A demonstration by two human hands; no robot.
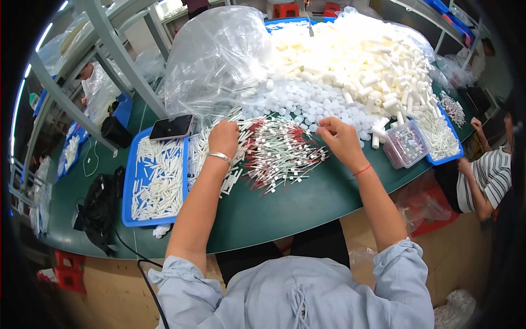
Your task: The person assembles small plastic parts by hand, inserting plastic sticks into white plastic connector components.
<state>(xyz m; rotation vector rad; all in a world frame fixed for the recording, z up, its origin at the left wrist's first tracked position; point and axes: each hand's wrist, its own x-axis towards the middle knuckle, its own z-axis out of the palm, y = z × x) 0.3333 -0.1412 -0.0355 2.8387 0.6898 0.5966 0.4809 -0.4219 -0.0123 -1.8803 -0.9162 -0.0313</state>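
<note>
My left hand (223,139) is closed, knuckles up, at the left edge of a pile of thin white sticks with red wire-like ends (282,156). Whatever it may hold is hidden under the fingers. To the right of that pile, my right hand (341,141) has its thumb and fingertips pinched together just above the table; anything between them is too small to make out. Loose white tubes (198,156) lie beside my left wrist. Beyond both hands spreads a heap of translucent white round caps (312,104).
A blue tray of white tubes (127,192) stands at left, with a phone (171,127) on its far edge. Cream cylinders (361,55) and a clear plastic bag (219,55) fill the back. At right are a clear box (406,145) and another blue tray (453,156). A co-worker (487,183) sits at right.
</note>
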